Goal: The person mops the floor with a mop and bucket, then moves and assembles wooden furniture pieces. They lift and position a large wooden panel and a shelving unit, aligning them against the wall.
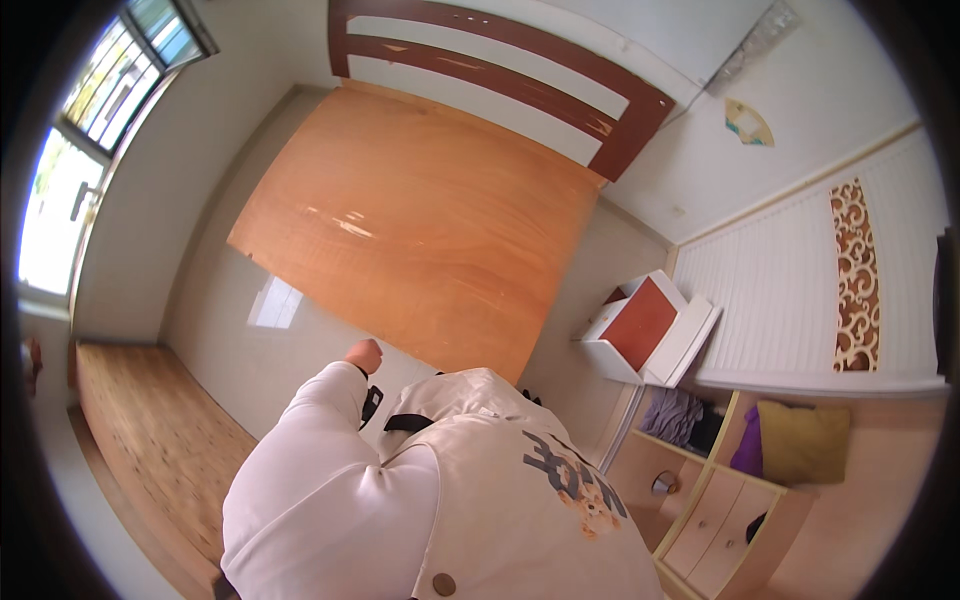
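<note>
My left hand point(364, 356) hangs at the end of a white sleeve point(320, 420), over the floor just short of the bed board. Its fingers look curled into a loose fist, and nothing shows in them. At that wrist is a dark band with a small black device point(371, 404). Beyond the hand lies a wide orange-brown wooden bed board point(420, 220), bare on top, with a brown and white headboard point(480, 65) at its far end. My right hand is not visible; the front of my white printed jacket point(530, 500) fills the lower middle.
A wooden bench-like ledge point(160, 410) runs along the left, below an open window point(60, 210). At the right stand a white and red nightstand point(640, 330), a white sliding door panel point(765, 280) and a cabinet point(715, 525) holding an olive cushion point(805, 442) and grey cloth point(672, 415).
</note>
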